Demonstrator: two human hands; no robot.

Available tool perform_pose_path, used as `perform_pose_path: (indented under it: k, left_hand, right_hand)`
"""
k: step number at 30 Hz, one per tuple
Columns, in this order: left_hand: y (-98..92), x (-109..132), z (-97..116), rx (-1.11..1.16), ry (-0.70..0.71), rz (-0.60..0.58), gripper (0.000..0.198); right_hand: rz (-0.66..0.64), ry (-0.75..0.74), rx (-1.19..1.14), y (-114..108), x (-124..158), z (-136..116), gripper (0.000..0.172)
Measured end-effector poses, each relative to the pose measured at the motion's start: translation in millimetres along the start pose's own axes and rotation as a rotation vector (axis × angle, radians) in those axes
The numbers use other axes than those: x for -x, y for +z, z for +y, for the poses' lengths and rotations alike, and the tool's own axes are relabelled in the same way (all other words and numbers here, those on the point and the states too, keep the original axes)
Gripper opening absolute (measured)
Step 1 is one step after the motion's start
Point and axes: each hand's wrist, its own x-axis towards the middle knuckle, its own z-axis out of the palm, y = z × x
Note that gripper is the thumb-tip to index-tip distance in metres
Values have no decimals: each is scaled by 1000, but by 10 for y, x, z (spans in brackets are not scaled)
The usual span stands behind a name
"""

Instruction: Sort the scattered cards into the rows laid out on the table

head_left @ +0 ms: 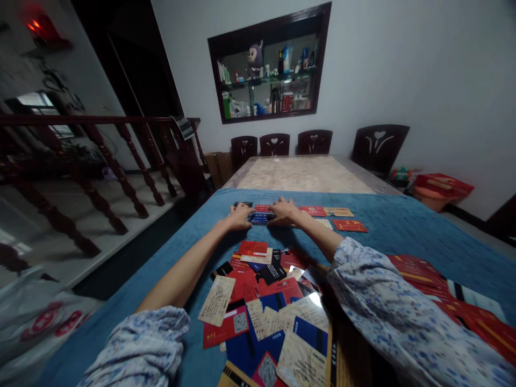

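Facing a pale wall with a dark-framed display niche (321, 59), and beneath it a row of dark wooden chairs (274, 145) with pierced backs; flanked on the left by a turned-baluster railing (92, 121). Working at a long table (298, 172), covered over its nearer part by a blue cloth (403, 220). Reaching forward over the cloth with both arms, in blue-flecked pale sleeves (139, 344). Touching a dark blue card (260, 217) at its left end with the left hand (241, 216), fingers bent, and at its right end with the right hand (284, 211), fingers curled downward; cannot tell whether pinching the card or only resting on it. Lying flat just beyond that card, between both hands, a red card (263, 207). Set out to the right of the right hand, another red card (312, 211) beside a yellowish card (339, 212), with a yellow-marked red card (350, 226) nearer. Heaped closer in, between the forearms, a loose card pile (245, 285) in red, blue, black and cream, overlapping at all angles.
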Motion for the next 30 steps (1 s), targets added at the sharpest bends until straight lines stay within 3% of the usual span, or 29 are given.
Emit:
perform_pose_path:
  k: [8,14,30]
  left_hand:
    - [24,166,-2,52,23,104,50]
    - [52,331,0,94,37,187,38]
    - [156,913,92,134,-19,341,24]
  right_hand:
    - [158,-44,-15,-82,214,-58,33]
    - [277,-45,-53,4,305,-105,32]
    - [347,-182,-172,138,699,-395,27]
